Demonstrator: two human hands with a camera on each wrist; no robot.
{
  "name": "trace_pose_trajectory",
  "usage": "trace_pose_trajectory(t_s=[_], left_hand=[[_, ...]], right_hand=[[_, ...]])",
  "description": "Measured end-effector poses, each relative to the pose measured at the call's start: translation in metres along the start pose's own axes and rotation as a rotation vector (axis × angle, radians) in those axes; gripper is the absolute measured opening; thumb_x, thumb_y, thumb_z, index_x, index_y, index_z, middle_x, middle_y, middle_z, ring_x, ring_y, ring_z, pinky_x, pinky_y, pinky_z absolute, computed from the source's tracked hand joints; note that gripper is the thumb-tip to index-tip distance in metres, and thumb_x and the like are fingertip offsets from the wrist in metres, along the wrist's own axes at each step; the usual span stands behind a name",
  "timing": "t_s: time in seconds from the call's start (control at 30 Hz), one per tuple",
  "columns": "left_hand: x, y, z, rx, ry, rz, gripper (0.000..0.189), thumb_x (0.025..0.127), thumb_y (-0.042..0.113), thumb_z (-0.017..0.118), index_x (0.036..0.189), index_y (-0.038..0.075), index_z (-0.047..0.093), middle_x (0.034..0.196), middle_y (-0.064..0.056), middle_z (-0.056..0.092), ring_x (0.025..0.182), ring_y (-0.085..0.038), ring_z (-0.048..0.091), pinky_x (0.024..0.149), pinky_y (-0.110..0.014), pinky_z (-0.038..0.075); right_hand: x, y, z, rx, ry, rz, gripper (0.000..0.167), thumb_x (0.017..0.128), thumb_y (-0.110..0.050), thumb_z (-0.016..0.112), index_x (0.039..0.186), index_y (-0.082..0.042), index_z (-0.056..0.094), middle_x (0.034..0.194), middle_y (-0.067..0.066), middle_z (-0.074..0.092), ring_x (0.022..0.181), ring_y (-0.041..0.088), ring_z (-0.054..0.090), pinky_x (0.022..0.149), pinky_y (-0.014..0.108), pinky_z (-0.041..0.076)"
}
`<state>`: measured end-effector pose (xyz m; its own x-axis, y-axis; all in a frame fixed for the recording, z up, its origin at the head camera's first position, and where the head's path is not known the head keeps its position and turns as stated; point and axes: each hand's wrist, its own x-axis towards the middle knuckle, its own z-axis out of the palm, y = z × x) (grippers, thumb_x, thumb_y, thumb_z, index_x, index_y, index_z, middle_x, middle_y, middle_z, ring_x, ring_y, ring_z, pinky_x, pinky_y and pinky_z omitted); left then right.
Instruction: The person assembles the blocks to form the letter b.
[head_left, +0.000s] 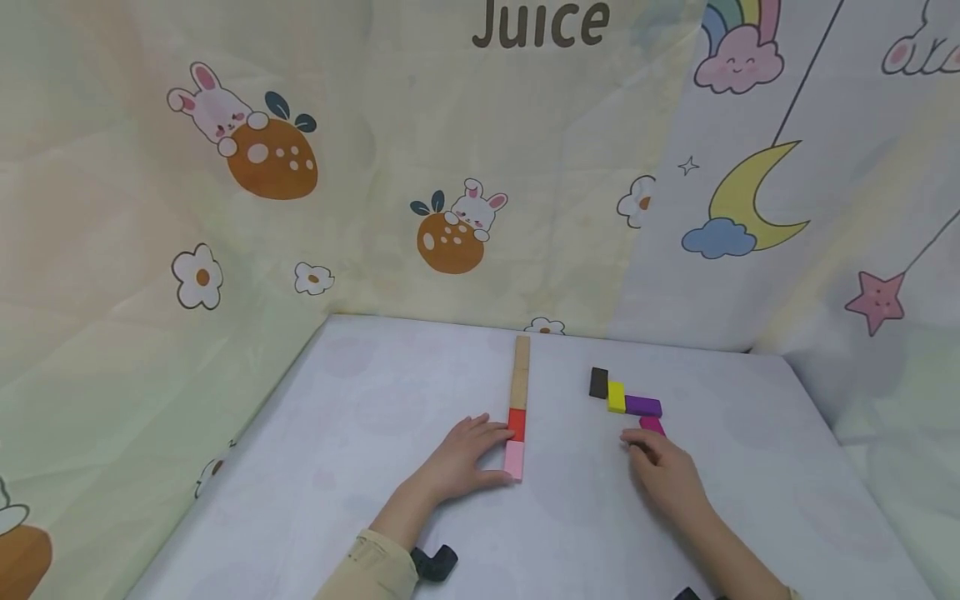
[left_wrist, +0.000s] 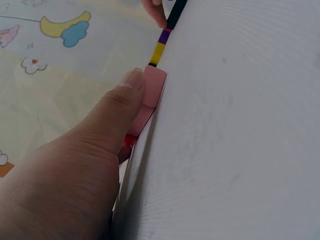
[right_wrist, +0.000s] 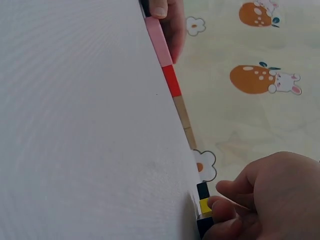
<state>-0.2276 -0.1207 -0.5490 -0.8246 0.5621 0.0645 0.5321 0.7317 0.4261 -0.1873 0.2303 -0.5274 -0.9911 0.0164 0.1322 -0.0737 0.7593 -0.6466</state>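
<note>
My left hand (head_left: 465, 460) lies beside a straight row of blocks, thumb against the near pink block (head_left: 513, 461) and fingertips at the red block (head_left: 517, 424). Two plain wooden blocks (head_left: 520, 375) continue that row to the far end. My right hand (head_left: 667, 477) hovers by the near end of a stepped chain, its fingers loosely bent with nothing seen between them. Partly hidden behind those fingers is a magenta block (head_left: 652, 425). Beyond it come a purple block (head_left: 643, 406), a yellow block (head_left: 616, 397) and a black block (head_left: 598, 382). Whether the right fingers touch the magenta block I cannot tell.
A white table top (head_left: 405, 375) carries everything. Printed cloth (head_left: 360, 167) hangs behind and at the sides, meeting the far table edge. Black wrist gear (head_left: 437, 564) shows at the left sleeve.
</note>
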Motion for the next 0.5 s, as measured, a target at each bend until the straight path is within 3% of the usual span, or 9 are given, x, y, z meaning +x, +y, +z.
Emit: trace_pose_trajectory(t_s=[0.2, 0.3, 0.37, 0.43, 0.5], left_hand=[[-0.0001, 0.0009, -0.0006, -0.004, -0.013, -0.014, 0.069, 0.084, 0.065, 0.065, 0.145, 0.039, 0.046, 0.151, 0.011, 0.047, 0.150, -0.021, 0.029, 0.126, -0.048, 0.018], [0.0001, 0.0010, -0.0007, -0.004, -0.012, -0.014, 0.069, 0.084, 0.065, 0.065, 0.145, 0.039, 0.046, 0.151, 0.011, 0.046, 0.150, -0.021, 0.029, 0.126, -0.048, 0.019], [0.0002, 0.0002, -0.0001, -0.001, -0.008, -0.011, 0.069, 0.084, 0.065, 0.065, 0.145, 0.039, 0.046, 0.151, 0.012, 0.047, 0.150, -0.021, 0.030, 0.126, -0.048, 0.019], [0.0003, -0.0004, 0.0004, 0.000, -0.006, -0.010, 0.069, 0.084, 0.065, 0.065, 0.145, 0.039, 0.045, 0.151, 0.012, 0.046, 0.149, -0.020, 0.030, 0.126, -0.047, 0.019], [0.0004, -0.0008, 0.0008, 0.002, -0.003, -0.006, 0.069, 0.084, 0.064, 0.065, 0.145, 0.040, 0.045, 0.151, 0.012, 0.047, 0.149, -0.020, 0.030, 0.126, -0.047, 0.019]], right_hand=[[0.0008, -0.0033, 0.0004, 0.039, -0.104, 0.011, 0.020, 0.098, -0.017, 0.058, 0.111, -0.025, 0.072, 0.123, -0.002, 0.069, 0.119, 0.023, 0.060, 0.092, 0.035, 0.054], [0.0008, -0.0019, 0.0025, 0.066, -0.129, -0.006, 0.020, 0.098, -0.019, 0.060, 0.109, -0.030, 0.072, 0.122, -0.004, 0.069, 0.119, 0.022, 0.061, 0.090, 0.025, 0.053], [0.0008, 0.0007, 0.0045, 0.073, -0.120, -0.033, 0.019, 0.098, -0.021, 0.060, 0.109, -0.031, 0.072, 0.121, -0.008, 0.069, 0.119, 0.020, 0.061, 0.090, 0.019, 0.051], [0.0005, 0.0027, 0.0050, 0.067, -0.085, -0.051, 0.020, 0.099, -0.020, 0.059, 0.110, -0.031, 0.071, 0.121, -0.009, 0.069, 0.122, 0.020, 0.060, 0.093, 0.021, 0.051], [0.0011, 0.0051, 0.0045, 0.054, -0.043, -0.040, 0.022, 0.100, -0.018, 0.057, 0.113, -0.030, 0.070, 0.121, -0.007, 0.069, 0.112, 0.020, 0.062, 0.088, 0.023, 0.052]])
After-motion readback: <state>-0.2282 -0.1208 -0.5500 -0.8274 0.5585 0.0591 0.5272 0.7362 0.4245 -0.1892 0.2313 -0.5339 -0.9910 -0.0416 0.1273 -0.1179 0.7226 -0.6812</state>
